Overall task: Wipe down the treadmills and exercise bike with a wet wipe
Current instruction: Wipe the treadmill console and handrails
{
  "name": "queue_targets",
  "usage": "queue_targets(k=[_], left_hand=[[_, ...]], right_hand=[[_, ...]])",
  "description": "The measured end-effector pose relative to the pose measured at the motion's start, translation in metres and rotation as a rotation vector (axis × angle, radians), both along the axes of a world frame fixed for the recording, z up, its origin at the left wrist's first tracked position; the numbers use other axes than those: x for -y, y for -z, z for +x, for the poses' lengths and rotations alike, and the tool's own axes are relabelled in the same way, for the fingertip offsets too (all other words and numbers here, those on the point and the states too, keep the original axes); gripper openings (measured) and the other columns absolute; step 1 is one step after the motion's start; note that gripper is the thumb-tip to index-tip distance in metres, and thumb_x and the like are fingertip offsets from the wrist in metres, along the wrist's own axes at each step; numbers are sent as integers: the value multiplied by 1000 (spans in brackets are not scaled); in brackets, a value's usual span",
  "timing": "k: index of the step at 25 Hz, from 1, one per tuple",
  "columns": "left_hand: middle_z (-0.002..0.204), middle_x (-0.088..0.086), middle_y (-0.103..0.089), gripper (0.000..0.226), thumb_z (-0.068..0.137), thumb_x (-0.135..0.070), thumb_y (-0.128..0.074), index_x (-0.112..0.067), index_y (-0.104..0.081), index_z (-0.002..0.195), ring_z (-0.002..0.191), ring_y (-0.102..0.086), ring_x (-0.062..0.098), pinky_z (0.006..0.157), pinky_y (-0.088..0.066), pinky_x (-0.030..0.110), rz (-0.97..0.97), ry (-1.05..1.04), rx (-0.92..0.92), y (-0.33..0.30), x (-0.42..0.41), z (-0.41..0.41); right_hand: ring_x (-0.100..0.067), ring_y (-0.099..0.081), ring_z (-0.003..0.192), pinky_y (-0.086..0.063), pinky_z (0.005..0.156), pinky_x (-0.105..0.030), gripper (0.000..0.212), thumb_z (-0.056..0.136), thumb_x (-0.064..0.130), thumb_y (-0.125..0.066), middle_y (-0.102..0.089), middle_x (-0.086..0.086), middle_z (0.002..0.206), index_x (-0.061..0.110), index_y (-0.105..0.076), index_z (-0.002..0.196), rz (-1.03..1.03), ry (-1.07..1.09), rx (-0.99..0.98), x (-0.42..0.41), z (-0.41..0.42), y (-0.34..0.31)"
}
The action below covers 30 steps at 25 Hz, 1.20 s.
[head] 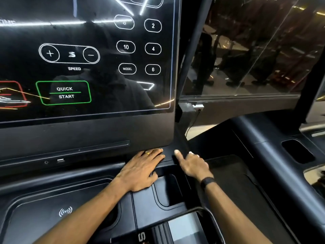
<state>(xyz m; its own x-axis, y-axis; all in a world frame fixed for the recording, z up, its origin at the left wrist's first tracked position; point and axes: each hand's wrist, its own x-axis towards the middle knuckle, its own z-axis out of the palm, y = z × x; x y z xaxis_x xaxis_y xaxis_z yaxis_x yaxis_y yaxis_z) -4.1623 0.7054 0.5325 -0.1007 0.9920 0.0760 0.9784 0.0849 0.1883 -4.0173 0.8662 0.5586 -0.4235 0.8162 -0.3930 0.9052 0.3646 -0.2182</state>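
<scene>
Fingers (154, 154) of the left hand (140, 170) lie straight and flat, side by side, pressed on the black console ledge (105, 154) just under the lower right corner of the treadmill's touchscreen panel (84, 55). A gold ring (147, 153) shows on one of them. Nothing is gripped there. Over on the right hand (192, 164), the index finger (178, 154) points out straight and touches the dark sloping post (182, 140) at the panel's right edge, while the other fingers curl in; something small and white (193, 153) peeks out at the knuckles, possibly the wet wipe, but I can't tell for sure. A black band (207, 181) sits on that wrist.

Around the hands: the screen is lit, with a green QUICK START box (63, 92) at lower left, a SPEED bar (69, 54) with plus and minus above it, and numbered keys (153, 48) along the right edge. Below the left forearm lies a recessed tray (35, 205) with a wireless-charging mark (65, 211). Between the two wrists sits a deep cup well (167, 189). A USB port (60, 160) is set in the ledge, left of the hand. To the right, a second machine's black handrail (274, 155) runs along, with a glass wall (246, 50) behind it.
</scene>
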Motion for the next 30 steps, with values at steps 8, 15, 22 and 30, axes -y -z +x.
queue_targets(k=[8, 15, 22, 30], left_hand=[[165, -5, -21, 70, 87, -43, -39, -24, -33, 154, 151, -21, 14, 122, -17, 34, -2, -5, 59, 3, -1, -4], [153, -3, -45, 63, 81, -40, -50, -24, -48, 142, 138, -43, 14, 110, -40, 31, 39, -29, 7, 1, 1, -1], [162, 10, -29, 65, 98, -48, -41, -12, -39, 152, 151, -26, 24, 118, -15, 39, 26, 24, -125, 7, 9, 8], [165, 7, -23, 68, 99, -55, -44, -14, -38, 153, 154, -12, 16, 122, -13, 40, 20, 75, -60, 10, 12, 10]], right_hand=[[-27, -10, 154, -10, 124, -38, 82, 101, 65, -25, -11, -14, 167, 11, -8, 161, -94, -179, -283, -54, -41, 21], [-44, -49, 128, -42, 108, -48, 73, 103, 59, -26, -49, -28, 139, 0, -52, 137, 189, -210, 11, -38, -62, 19], [-39, -22, 148, -20, 120, -43, 84, 102, 60, -31, -23, -30, 158, 0, -12, 157, -55, -233, -224, -78, -58, 29], [-32, -17, 152, -16, 121, -38, 84, 100, 65, -28, -16, -19, 164, 9, -9, 159, -149, -233, -270, -78, -39, 23]])
